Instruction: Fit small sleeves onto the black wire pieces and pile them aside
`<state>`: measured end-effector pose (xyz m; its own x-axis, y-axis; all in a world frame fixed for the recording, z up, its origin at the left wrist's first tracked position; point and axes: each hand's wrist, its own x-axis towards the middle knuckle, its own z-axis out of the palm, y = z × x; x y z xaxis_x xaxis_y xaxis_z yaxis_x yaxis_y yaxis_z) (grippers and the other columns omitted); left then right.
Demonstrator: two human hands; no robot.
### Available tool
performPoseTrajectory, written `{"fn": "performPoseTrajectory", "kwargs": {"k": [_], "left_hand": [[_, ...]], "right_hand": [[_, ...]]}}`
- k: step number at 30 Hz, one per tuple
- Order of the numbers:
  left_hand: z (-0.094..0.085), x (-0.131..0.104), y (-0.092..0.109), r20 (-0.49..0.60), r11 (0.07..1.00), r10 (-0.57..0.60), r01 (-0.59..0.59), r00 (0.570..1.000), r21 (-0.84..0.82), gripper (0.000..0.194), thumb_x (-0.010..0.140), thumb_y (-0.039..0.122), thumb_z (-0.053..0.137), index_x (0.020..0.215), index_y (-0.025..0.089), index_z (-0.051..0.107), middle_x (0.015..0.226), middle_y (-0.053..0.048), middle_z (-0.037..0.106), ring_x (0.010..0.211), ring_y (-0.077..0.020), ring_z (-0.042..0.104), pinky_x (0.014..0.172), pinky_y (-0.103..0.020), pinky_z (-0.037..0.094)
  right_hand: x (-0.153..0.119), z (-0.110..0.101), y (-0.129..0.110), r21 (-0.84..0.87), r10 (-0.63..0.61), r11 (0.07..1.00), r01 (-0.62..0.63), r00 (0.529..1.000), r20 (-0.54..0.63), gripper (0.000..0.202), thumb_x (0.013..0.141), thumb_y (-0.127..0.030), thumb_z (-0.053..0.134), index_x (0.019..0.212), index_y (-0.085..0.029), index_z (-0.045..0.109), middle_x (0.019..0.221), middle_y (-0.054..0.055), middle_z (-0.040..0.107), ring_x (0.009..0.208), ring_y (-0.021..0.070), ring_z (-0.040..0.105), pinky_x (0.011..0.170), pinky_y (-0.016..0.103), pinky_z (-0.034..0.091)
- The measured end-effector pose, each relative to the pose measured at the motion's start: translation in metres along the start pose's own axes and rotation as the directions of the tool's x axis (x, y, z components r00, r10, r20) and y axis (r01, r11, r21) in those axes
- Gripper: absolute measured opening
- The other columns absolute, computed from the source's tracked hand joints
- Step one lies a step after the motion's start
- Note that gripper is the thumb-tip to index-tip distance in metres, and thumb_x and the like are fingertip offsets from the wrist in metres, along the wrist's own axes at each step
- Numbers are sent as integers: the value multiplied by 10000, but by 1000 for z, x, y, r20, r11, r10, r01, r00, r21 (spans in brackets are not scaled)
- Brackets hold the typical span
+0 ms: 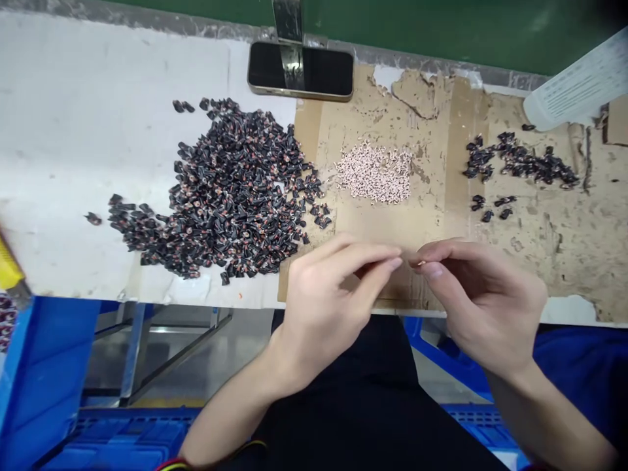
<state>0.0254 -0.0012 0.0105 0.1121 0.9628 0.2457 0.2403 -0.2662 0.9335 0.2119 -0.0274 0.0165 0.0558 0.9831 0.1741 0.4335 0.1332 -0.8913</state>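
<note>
Over the near edge of the cardboard [373, 226], my left hand [338, 288] has thumb and index finger pinched together; whatever is between them is too small to make out. Just right of it, my right hand [478, 294] pinches a tiny pale piece between thumb and index fingertip. The two sets of fingertips are close but apart. Beyond the hands lies a pile of tiny pale pink pieces [375, 173]. A large heap of small black parts [240, 190] spreads on the left, and a smaller group of black parts [540, 163] lies on the right.
A phone [324, 72] lies at the back edge under a metal bracket [289, 23]. A white container [579, 85] leans in at the back right. At the far left are a yellow-handled tool [10, 268] and a blue bin [49, 366].
</note>
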Motion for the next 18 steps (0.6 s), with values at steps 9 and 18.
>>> {"fn": "performPoseTrajectory", "kwargs": {"k": [9,18], "left_hand": [[-21,-9,-15,-144,978,-209,205,967,-41,171,905,155,800,1037,253,848,995,1,840,836,-144,796,800,-226,687],[-23,-9,-14,-158,987,-144,131,977,-88,224,900,88,777,1053,241,836,991,-14,809,847,-130,770,776,-211,683]], "right_hand": [[-3,-5,21,-472,-298,812,344,939,170,275,876,-89,737,1065,-285,699,1128,80,765,1020,280,748,902,473,601],[-2,0,17,-441,-324,823,359,933,155,294,851,-61,748,1041,-282,713,1102,81,769,1010,284,744,882,468,596]]}}
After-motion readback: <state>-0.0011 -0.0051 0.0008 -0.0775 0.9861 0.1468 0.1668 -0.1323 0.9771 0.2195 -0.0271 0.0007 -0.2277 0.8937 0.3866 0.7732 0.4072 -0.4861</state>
